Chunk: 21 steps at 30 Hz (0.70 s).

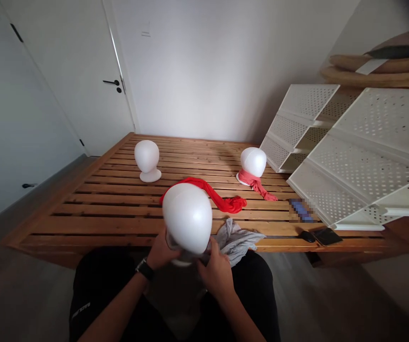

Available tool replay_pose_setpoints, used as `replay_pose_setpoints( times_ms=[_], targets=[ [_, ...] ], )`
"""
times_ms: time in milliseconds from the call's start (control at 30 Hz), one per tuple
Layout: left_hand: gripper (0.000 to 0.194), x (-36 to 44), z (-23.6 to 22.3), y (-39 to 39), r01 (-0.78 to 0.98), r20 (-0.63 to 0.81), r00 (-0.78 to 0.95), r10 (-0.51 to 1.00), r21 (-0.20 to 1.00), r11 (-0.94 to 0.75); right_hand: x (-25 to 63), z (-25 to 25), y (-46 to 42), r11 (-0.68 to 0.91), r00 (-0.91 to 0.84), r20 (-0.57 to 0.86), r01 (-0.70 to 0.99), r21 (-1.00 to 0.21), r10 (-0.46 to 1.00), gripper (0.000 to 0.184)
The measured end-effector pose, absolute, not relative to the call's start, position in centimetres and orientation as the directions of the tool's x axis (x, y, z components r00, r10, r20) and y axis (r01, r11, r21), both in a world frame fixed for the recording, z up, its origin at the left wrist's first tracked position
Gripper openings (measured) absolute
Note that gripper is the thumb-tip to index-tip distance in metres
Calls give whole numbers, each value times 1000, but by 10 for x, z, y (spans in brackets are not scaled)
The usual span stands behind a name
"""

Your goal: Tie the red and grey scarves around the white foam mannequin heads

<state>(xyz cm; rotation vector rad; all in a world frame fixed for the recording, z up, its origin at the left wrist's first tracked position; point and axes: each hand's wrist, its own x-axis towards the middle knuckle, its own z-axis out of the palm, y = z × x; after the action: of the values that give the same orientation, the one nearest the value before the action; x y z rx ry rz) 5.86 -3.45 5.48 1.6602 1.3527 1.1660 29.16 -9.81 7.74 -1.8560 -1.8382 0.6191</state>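
My left hand (pixel 159 251), with a black watch on its wrist, grips the lower part of a white foam mannequin head (pixel 187 218) held up in front of me. My right hand (pixel 216 273) is at the head's neck, pinching a crumpled grey cloth (pixel 234 240) that trails onto the wooden slatted platform (pixel 154 223). Just behind the held head lies a red scarf (pixel 211 194). Farther back stand a bare foam head (pixel 146 156) and another foam head (pixel 253 161) with a coral scarf (pixel 256 186) around its base.
White perforated shelf panels (pixel 361 152) lean at the platform's right side. A phone (pixel 327 236), a small black object (pixel 307 236) and a blurred blue item (pixel 302 210) sit near its front right. A white door (pixel 65 80) stands at back left. My black-clad legs lie below.
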Motion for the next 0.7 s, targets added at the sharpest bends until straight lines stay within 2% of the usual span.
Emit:
replay_pose_setpoints(
  times_ms=[67,133,267,367,467,567,633,700],
  targets=[
    [44,53,51,-16,294,171,16,985,941,-168,288,76,-89,-73,-2,-122,793,-605,992,58],
    [38,53,39,-1,271,138,58,989,951,-149,283,73,-76,-127,-3,-201,764,-633,980,56],
    [47,56,20,10,320,172,67,983,929,-185,276,66,-49,-116,-18,-176,685,-719,984,62],
    [50,48,23,2,403,226,168,959,872,-276,274,60,-44,-58,-60,-136,689,-723,989,59],
    [67,35,31,-13,445,206,290,934,836,-322,270,54,-50,30,-98,-60,724,-689,993,58],
    [85,29,26,-22,445,116,248,962,868,-220,262,52,-54,133,-196,-38,783,-608,980,54],
    [77,30,17,-22,433,70,220,973,887,-162,255,53,-54,185,-269,-77,818,-544,960,49],
    [60,33,6,-18,426,69,209,976,892,-154,249,53,-54,226,-321,-115,838,-496,940,45]
  ],
)
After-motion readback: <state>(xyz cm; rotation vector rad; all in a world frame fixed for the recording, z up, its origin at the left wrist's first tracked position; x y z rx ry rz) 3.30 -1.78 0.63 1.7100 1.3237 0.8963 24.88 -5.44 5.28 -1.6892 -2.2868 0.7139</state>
